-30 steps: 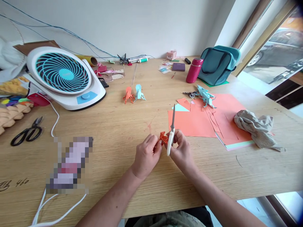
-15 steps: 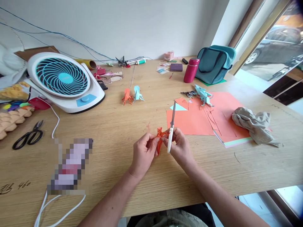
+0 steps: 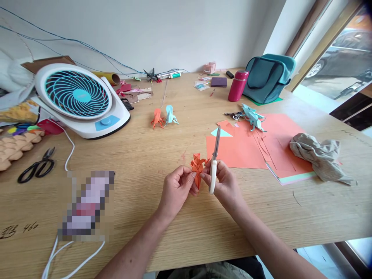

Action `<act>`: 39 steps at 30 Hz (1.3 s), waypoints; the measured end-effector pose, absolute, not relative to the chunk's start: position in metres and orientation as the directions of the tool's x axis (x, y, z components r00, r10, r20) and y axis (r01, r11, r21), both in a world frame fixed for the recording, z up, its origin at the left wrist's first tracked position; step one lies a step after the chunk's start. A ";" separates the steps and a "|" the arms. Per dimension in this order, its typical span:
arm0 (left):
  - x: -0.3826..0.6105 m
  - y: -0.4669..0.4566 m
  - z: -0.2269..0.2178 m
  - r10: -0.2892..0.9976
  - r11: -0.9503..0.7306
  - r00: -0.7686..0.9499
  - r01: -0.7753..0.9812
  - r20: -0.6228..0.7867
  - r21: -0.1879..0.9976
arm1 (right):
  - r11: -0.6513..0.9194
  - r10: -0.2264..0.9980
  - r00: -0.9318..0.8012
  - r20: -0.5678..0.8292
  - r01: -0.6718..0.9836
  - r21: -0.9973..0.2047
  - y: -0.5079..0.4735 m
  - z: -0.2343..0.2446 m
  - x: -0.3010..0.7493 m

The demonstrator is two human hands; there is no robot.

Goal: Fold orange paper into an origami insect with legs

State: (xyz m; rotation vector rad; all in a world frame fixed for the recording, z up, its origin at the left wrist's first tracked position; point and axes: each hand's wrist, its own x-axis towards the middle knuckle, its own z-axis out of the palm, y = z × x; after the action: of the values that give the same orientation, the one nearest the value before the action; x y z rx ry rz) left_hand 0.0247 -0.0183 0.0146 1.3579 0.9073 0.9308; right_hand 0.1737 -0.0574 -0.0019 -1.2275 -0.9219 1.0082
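Between my hands is an orange origami figure (image 3: 197, 164) with folded points spreading at its top and a narrow tail below. My left hand (image 3: 178, 188) pinches its left side between thumb and fingers. A pair of white-handled scissors (image 3: 214, 170) hangs in my right hand (image 3: 226, 184), blades together and pointing up and away. The thumb and fingertips of that same hand also touch the figure's right side. Farther back stand two finished-looking paper figures, one orange (image 3: 157, 118) and one light blue (image 3: 171, 115).
Orange paper sheets (image 3: 235, 151) lie to the right, with a blue paper figure (image 3: 252, 116) and a crumpled cloth (image 3: 316, 155) on them. Left are a fan (image 3: 81, 97), black-handled scissors (image 3: 37, 166) and a blurred-out object (image 3: 88, 205). A pink bottle (image 3: 238, 86) and teal bag (image 3: 266, 79) stand behind.
The orange figure has turned so its folded points now spread open toward me. My right hand has shifted slightly right with the scissors, and the view has moved a little.
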 end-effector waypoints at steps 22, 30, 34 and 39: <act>0.008 -0.007 0.028 0.980 -0.044 0.186 -0.133 0.068 0.990 | -0.145 0.986 -0.060 -0.155 0.145 -0.979 -0.083 0.013 0.171; -0.002 -0.004 0.043 0.994 -0.049 0.095 -0.129 0.062 0.990 | -0.126 0.897 -0.394 -0.203 0.213 -0.969 -0.092 0.016 0.168; -0.004 -0.004 0.046 0.994 -0.035 0.104 -0.094 0.045 0.995 | -0.136 0.881 -0.420 -0.218 0.218 -0.967 -0.094 0.019 0.169; -0.003 -0.006 0.049 0.993 0.008 0.117 -0.066 0.000 0.998 | -0.162 0.871 -0.428 -0.240 0.211 -0.964 -0.095 0.018 0.170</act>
State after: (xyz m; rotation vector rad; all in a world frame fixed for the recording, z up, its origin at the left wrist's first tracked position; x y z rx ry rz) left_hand -0.0028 -0.0059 0.0489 1.2107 1.0762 1.1505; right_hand 0.1696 -0.0945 0.0182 -1.2407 -1.5812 1.6352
